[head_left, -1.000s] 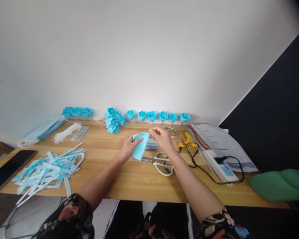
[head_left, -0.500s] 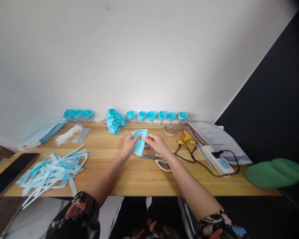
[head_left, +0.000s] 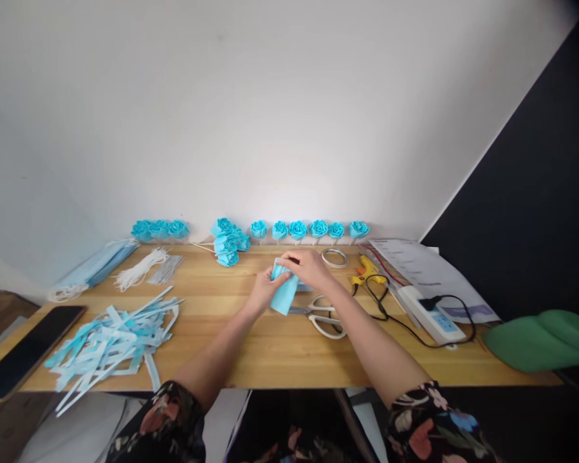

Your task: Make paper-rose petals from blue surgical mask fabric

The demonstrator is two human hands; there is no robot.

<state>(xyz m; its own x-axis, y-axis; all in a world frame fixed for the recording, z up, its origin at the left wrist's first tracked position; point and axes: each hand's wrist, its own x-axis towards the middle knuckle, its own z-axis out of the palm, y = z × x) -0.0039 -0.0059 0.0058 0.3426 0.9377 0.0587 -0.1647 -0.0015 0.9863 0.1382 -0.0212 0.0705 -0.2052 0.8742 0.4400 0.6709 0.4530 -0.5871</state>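
Observation:
Above the middle of the wooden table [head_left: 212, 360], a light-blue piece of mask fabric [head_left: 284, 297] is held up between both hands. My left hand [head_left: 264, 288] pinches its left side, with the thumb across the front. At its upper edge, the fingers of my right hand [head_left: 307, 267] are closed on the fabric. White-handled scissors [head_left: 325, 317] lie just below my right hand, blades pointing left under the fabric. Part of another pale-blue piece [head_left: 303, 287] shows behind my right hand.
Blue fabric roses [head_left: 298, 230] line the wall. Fabric strips [head_left: 113, 344], a phone [head_left: 29, 350], face masks [head_left: 94, 267], white cords [head_left: 139, 269] and grey wires [head_left: 166, 269] lie left. Right are a wire coil [head_left: 334, 258], yellow glue gun [head_left: 369, 272], power strip [head_left: 434, 318] and green object [head_left: 543, 341].
The fabric has turned and looks narrower, as if folded. My right hand has moved up to its top edge. The whole view has shifted slightly.

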